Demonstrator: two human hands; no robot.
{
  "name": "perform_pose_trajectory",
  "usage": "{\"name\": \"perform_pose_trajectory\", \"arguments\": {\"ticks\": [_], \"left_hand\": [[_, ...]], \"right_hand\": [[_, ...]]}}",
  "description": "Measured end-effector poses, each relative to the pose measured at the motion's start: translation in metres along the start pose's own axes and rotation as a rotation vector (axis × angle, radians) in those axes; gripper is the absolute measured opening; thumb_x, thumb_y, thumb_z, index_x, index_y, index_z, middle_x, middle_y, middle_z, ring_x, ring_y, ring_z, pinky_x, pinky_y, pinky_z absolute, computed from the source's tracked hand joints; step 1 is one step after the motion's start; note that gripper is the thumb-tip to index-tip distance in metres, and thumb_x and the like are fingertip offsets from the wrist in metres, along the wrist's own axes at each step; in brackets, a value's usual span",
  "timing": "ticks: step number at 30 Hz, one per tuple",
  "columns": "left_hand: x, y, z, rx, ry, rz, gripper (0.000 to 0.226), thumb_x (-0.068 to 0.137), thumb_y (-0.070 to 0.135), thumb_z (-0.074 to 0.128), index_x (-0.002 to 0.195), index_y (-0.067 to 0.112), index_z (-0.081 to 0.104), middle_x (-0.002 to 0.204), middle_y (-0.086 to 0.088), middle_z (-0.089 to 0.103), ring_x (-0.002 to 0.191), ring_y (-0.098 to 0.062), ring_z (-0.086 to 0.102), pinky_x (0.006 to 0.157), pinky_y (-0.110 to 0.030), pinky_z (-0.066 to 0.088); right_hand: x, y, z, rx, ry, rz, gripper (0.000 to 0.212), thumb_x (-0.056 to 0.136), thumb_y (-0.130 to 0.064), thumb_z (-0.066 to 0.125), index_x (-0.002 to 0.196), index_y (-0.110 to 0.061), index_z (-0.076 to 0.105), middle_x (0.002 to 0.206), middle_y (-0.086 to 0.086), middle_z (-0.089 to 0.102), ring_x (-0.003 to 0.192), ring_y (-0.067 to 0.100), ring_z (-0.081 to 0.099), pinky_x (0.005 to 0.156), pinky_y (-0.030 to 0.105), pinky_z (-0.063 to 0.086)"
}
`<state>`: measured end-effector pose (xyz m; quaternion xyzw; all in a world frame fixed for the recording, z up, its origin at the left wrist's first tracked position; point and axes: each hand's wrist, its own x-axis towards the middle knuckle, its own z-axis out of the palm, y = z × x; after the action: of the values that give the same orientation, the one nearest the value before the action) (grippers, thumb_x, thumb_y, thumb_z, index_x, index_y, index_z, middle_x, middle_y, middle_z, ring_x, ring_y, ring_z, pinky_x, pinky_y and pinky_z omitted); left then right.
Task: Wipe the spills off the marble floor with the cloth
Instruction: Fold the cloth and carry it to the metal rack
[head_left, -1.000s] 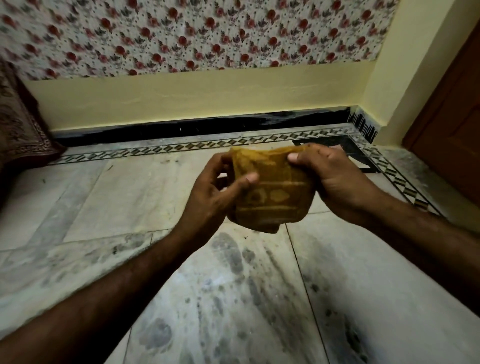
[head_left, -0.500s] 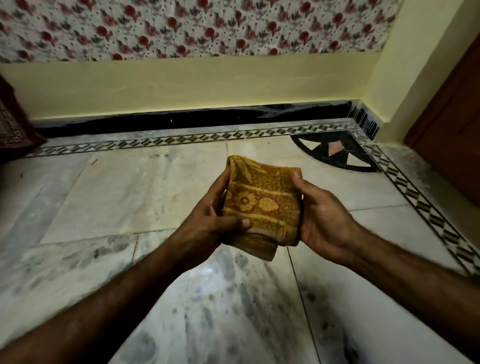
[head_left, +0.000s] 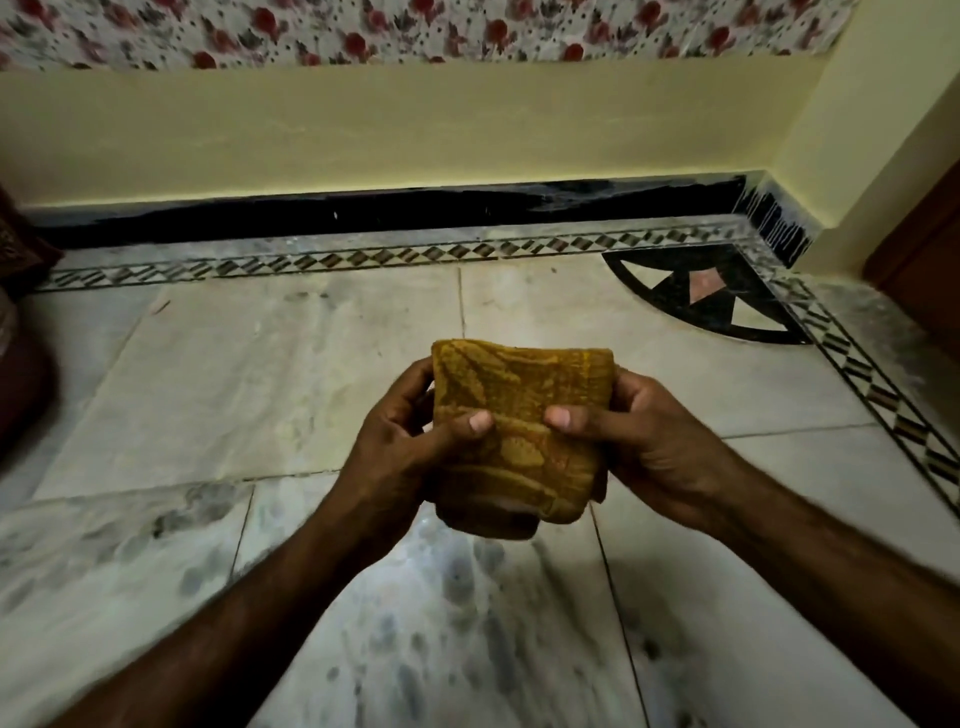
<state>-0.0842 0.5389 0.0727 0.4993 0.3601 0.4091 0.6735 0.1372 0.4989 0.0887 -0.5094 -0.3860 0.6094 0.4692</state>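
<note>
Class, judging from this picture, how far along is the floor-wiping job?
Done: the cloth is picked up and folded into a pad. In hand: the left hand and right hand grip it above the marble floor. Left: all the wiping; the grey blotches below look untouched.

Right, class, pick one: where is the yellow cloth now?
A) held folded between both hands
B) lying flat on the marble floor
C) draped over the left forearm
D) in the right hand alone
A: the left hand and the right hand both grip the folded cloth, a thumb of each pressed on its front, above the marble floor.
</note>
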Motion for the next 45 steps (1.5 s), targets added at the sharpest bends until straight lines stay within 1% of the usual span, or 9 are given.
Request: {"name": "perform_pose_trajectory", "arguments": {"ticks": [8, 14, 19, 22, 26, 31, 35, 41, 45], "left_hand": [[0.027, 0.011, -0.01, 0.013, -0.07, -0.031, 0.074, 0.079, -0.001, 0.072, 0.14, 0.034, 0.048, 0.129, -0.009, 0.065, 0.118, -0.033, 0.065, 0.089, -0.047, 0.058], [0.034, 0.082, 0.014, 0.002, -0.005, -0.028, 0.071, 0.079, 0.0, 0.066, 0.141, 0.027, 0.046, 0.127, -0.009, 0.066, 0.114, -0.031, 0.067, 0.082, -0.041, 0.059], [0.017, 0.184, 0.047, 0.065, 0.0, -0.057, 0.068, 0.08, 0.004, 0.062, 0.142, 0.027, 0.045, 0.125, -0.004, 0.068, 0.113, -0.028, 0.068, 0.085, -0.038, 0.058], [-0.004, 0.244, 0.082, 0.039, 0.072, -0.045, 0.056, 0.084, 0.012, 0.063, 0.135, 0.032, 0.051, 0.121, -0.004, 0.071, 0.109, -0.028, 0.07, 0.085, -0.043, 0.059], [-0.041, 0.355, 0.132, -0.004, 0.2, -0.076, 0.032, 0.096, 0.028, 0.061, 0.126, 0.037, 0.055, 0.111, 0.0, 0.075, 0.098, -0.023, 0.074, 0.075, -0.039, 0.06], [-0.102, 0.506, 0.171, 0.047, 0.158, -0.019, 0.043, 0.095, 0.023, 0.063, 0.12, 0.054, 0.047, 0.109, -0.005, 0.073, 0.091, -0.023, 0.074, 0.067, -0.032, 0.06], [-0.158, 0.606, 0.202, 0.129, 0.019, 0.014, 0.051, 0.091, 0.02, 0.058, 0.129, 0.054, 0.057, 0.121, 0.035, 0.061, 0.106, 0.004, 0.065, 0.072, -0.017, 0.057], [-0.235, 0.686, 0.236, 0.118, -0.039, 0.073, 0.06, 0.091, 0.02, 0.07, 0.138, 0.052, 0.051, 0.132, 0.025, 0.062, 0.115, -0.01, 0.067, 0.08, -0.029, 0.059], [-0.295, 0.724, 0.268, 0.172, -0.091, 0.13, 0.066, 0.092, 0.015, 0.06, 0.145, 0.048, 0.041, 0.136, 0.032, 0.056, 0.121, -0.006, 0.062, 0.089, -0.032, 0.058]], "right_hand": [[0.038, -0.009, 0.016, -0.017, 0.17, -0.095, 0.048, 0.083, -0.04, 0.07, 0.126, -0.021, 0.063, 0.115, 0.001, 0.079, 0.104, 0.022, 0.076, 0.074, 0.041, 0.063], [0.031, -0.073, 0.04, -0.059, 0.244, -0.133, 0.039, 0.095, -0.026, 0.074, 0.129, -0.028, 0.056, 0.121, 0.004, 0.075, 0.11, 0.021, 0.074, 0.092, 0.049, 0.063], [-0.009, -0.16, 0.061, -0.228, 0.401, -0.217, 0.032, 0.097, -0.039, 0.062, 0.128, -0.037, 0.055, 0.116, -0.007, 0.074, 0.108, 0.011, 0.072, 0.095, 0.05, 0.06], [-0.045, -0.221, 0.081, -0.295, 0.48, -0.266, 0.031, 0.105, -0.032, 0.059, 0.129, -0.047, 0.046, 0.102, -0.016, 0.073, 0.092, 0.0, 0.072, 0.081, 0.037, 0.062], [-0.115, -0.328, 0.111, -0.37, 0.562, -0.343, 0.036, 0.105, -0.025, 0.059, 0.116, -0.055, 0.042, 0.104, -0.019, 0.07, 0.084, 0.008, 0.073, 0.07, 0.046, 0.062], [-0.207, -0.464, 0.146, -0.391, 0.53, -0.367, 0.022, 0.097, -0.034, 0.049, 0.103, -0.052, 0.059, 0.105, -0.036, 0.064, 0.099, -0.007, 0.064, 0.08, 0.014, 0.052], [-0.285, -0.552, 0.166, -0.285, 0.385, -0.341, 0.038, 0.094, -0.035, 0.058, 0.125, -0.056, 0.065, 0.13, -0.034, 0.063, 0.12, -0.003, 0.062, 0.093, 0.022, 0.057], [-0.385, -0.626, 0.179, -0.258, 0.193, -0.359, 0.062, 0.091, -0.022, 0.07, 0.144, -0.051, 0.054, 0.155, -0.017, 0.05, 0.139, 0.009, 0.054, 0.107, 0.039, 0.056], [-0.453, -0.653, 0.181, -0.29, 0.167, -0.405, 0.064, 0.096, -0.016, 0.07, 0.146, -0.051, 0.052, 0.158, -0.018, 0.046, 0.141, 0.007, 0.05, 0.112, 0.044, 0.051]]}}
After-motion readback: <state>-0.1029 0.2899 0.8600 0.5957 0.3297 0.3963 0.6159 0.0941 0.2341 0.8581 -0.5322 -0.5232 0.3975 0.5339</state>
